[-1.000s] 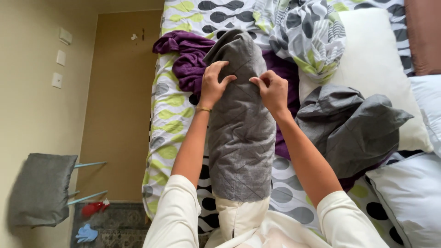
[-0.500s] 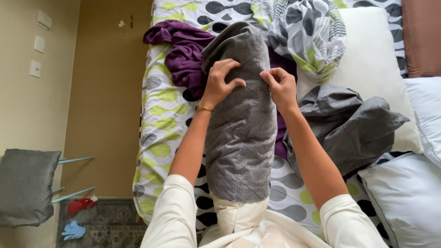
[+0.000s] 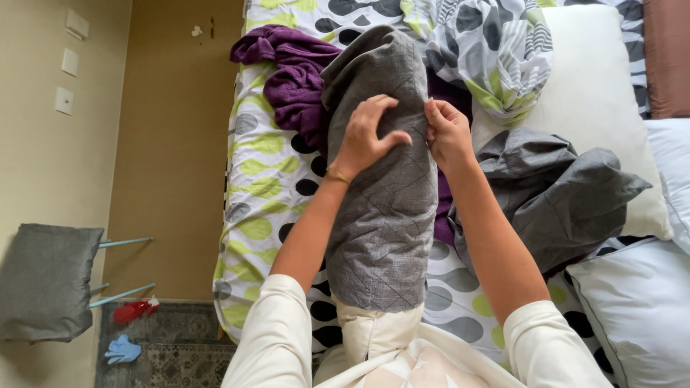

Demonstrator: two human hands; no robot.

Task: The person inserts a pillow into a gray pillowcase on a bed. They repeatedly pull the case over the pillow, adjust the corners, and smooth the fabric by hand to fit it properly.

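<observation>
Both hands pinch the grey cover point(image 3: 384, 208), left hand point(image 3: 365, 136) and right hand point(image 3: 447, 133) near its top, pillow point(image 3: 374, 334) upright against the person; loose grips could let the cover slide back off, I judge

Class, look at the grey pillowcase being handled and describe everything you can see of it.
The grey pillowcase looks like woven cloth with thin diagonal stitched lines. It covers most of a cream pillow, whose near end still shows. It stands lengthwise above the patterned bed. The left hand and right hand pinch its upper part.
</observation>
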